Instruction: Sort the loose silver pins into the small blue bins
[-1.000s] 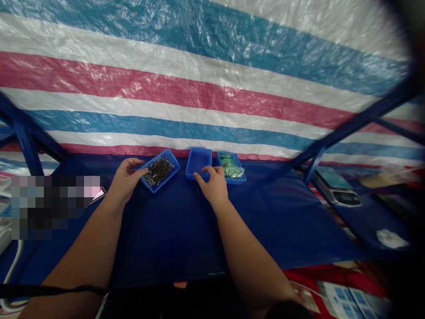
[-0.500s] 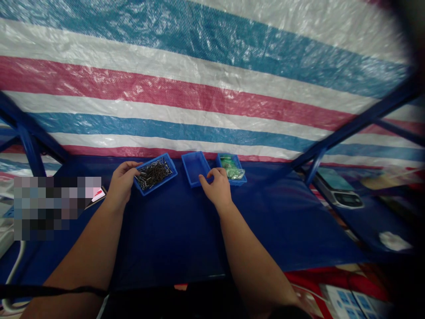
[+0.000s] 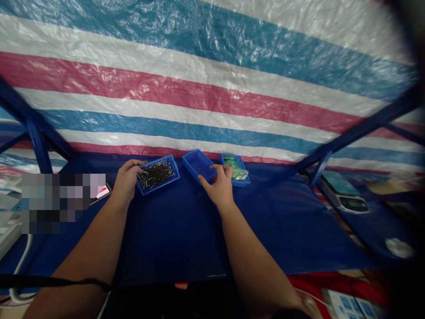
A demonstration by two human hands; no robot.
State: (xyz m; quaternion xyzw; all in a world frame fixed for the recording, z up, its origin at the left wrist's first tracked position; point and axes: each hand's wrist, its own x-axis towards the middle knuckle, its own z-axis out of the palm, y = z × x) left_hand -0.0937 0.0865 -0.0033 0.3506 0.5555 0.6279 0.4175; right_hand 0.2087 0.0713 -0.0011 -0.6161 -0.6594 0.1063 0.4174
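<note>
My left hand [image 3: 125, 184] grips the left end of a blue plastic bin [image 3: 161, 188], thumb over its rim. Dark and silvery screws [image 3: 156, 174], or similar thin metal pieces, fill that bin. To its right lies an empty blue bin [image 3: 198, 164], turned at an angle on the table. My right hand [image 3: 219, 186] holds this one at its near right corner, thumb on the near side and fingers on the right wall. Just beyond my right fingers sits a third blue bin [image 3: 246, 180] holding small clear bags with green in them [image 3: 236, 169].
The blue table [image 3: 175, 239] runs up to a striped plastic sheet [image 3: 199, 102]. Blue metal struts [image 3: 318, 170] flank it. A digital scale [image 3: 345, 190] stands at the right, near a crumpled white item [image 3: 399, 247]. At the left are a blurred-out patch and a white cable [image 3: 21, 261].
The empty bin has turned, its near end swinging right, as my right hand closes on its corner. My left hand still holds the bin of screws. The view has shifted slightly.
</note>
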